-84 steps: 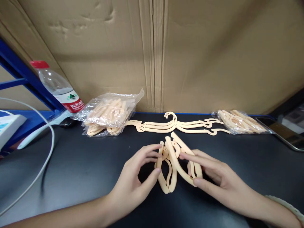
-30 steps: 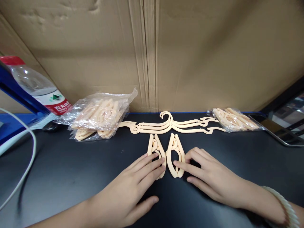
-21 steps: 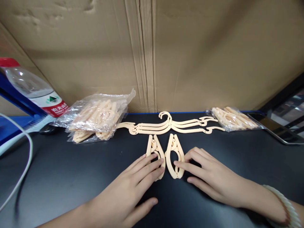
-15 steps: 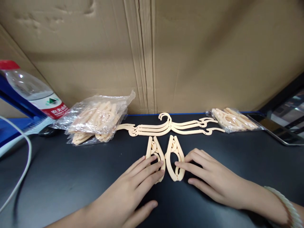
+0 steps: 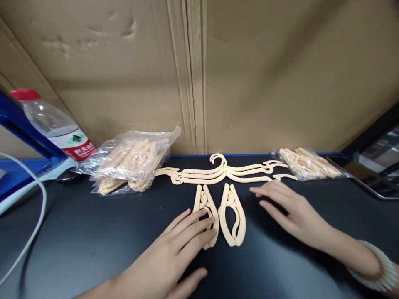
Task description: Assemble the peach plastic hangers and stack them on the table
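Two cream folding hangers lie folded side by side on the black table. My left hand (image 5: 177, 245) rests flat with fingers apart across the left folded hanger (image 5: 213, 209), covering part of it. The right folded hanger (image 5: 240, 216) lies uncovered, touched by neither hand. My right hand (image 5: 289, 207) is raised off to its right, fingers stretched out and holding nothing, near the right arm of the unfolded hangers (image 5: 204, 181). Those unfolded hangers lie overlapped in a stack behind the folded pair, hooks pointing to the back.
A clear bag of folded hangers (image 5: 124, 160) lies at the left, and a smaller bagged set (image 5: 311, 164) at the right beside a tablet-like device (image 5: 361, 176). A red-capped bottle (image 5: 59, 128) and a white cable (image 5: 42, 216) are on the left. A cardboard wall (image 5: 264, 83) stands behind.
My right hand has let go of the right folded hanger and moved right and back toward the unfolded hangers. My left hand stays on the left folded hanger. The view has shifted slightly.
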### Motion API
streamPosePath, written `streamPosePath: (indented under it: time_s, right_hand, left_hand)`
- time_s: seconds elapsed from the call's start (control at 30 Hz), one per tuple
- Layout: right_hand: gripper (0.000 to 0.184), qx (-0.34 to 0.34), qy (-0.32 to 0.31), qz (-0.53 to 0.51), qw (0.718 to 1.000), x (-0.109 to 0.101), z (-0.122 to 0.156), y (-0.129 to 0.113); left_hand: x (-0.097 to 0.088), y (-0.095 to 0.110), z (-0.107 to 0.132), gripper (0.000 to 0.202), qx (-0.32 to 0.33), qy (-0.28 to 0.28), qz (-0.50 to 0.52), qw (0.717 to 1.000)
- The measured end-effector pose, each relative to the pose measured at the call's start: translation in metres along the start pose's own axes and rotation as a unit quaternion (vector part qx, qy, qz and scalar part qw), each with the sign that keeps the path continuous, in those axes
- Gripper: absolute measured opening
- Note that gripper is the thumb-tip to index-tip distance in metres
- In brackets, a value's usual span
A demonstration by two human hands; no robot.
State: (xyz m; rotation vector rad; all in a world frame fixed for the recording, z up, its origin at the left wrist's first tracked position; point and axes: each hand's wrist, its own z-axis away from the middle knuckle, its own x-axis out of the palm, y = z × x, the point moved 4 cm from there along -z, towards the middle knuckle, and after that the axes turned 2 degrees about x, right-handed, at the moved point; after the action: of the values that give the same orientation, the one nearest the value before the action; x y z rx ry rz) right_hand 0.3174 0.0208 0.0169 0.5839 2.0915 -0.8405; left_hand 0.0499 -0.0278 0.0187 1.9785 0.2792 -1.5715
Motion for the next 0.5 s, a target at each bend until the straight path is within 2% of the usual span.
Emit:
streamPosePath:
  time_s: [0.1,0.17,0.37,0.5]
  right_hand:
    - [0.023,0.026,0.085,0.058,0.994,-0.008,-0.002,0.028]
    - [0.024,0.035,0.099,0.078,0.991,-0.008,-0.002,0.039]
    - [0.035,0.029,0.023,0.096,0.995,0.009,-0.001,0.044]
    - [0.034,0.043,0.009,0.086,0.995,0.011,0.001,0.046]
  left_hand:
    - [-0.003,0.0,-0.002,0.058,0.0,0.008,-0.006,1.0]
    - [-0.004,0.0,-0.003,0.058,0.001,0.015,-0.004,1.0]
    - [-0.004,-0.001,0.0,0.055,-0.002,0.024,-0.002,1.0]
    - [-0.003,-0.002,0.0,0.052,-0.001,0.021,0.004,1.0]
